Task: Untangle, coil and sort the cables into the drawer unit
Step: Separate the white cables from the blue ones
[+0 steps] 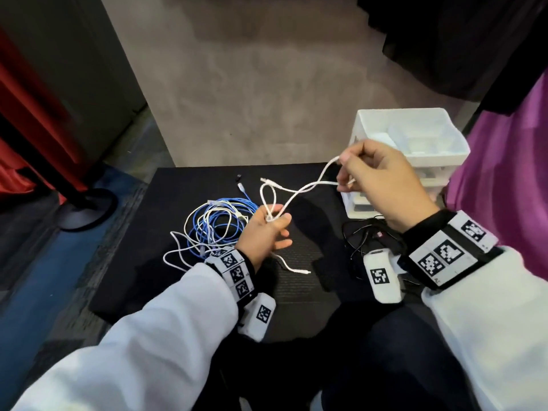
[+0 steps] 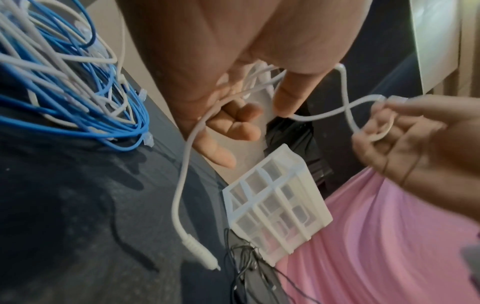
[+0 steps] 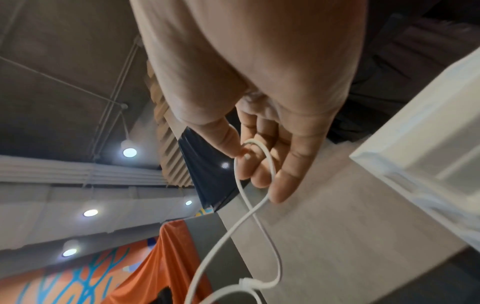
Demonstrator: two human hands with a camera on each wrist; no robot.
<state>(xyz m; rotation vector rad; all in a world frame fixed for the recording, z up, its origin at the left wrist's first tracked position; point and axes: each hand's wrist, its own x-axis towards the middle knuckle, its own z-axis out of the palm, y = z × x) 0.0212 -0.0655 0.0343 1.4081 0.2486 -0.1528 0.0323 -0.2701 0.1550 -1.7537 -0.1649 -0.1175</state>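
Both hands are up over the black table (image 1: 184,185) working on one white cable (image 1: 299,191). The left hand (image 1: 264,232) has its thumb and fingers pinched on a little bunch of loops in that cable, palm turned up, with the lower fingers hanging loose; in the left wrist view you can see the strands bunched between thumb and fingers (image 2: 285,96), and one free end with a white plug (image 2: 200,255) dangling down toward the tabletop. The right hand (image 1: 382,179) is raised higher and further right, fingers curled around a loop at the other part of the same cable, thumb pressing it against the index finger, which the right wrist view shows pretty clearly (image 3: 259,164). Between the two hands the cable crosses over itself once, sort of a figure eight hanging in the air. The rest of the pile, a blue and white tangle (image 1: 213,223), sits on the table just left of the left hand. There's a thin black cable bundle (image 1: 367,238) lying on the table under the right wrist. The white drawer unit (image 1: 415,143) stands at the back right corner of the table, right behind the right hand; its top tray has dividers, and I can't tell whether any cables are in the drawers.
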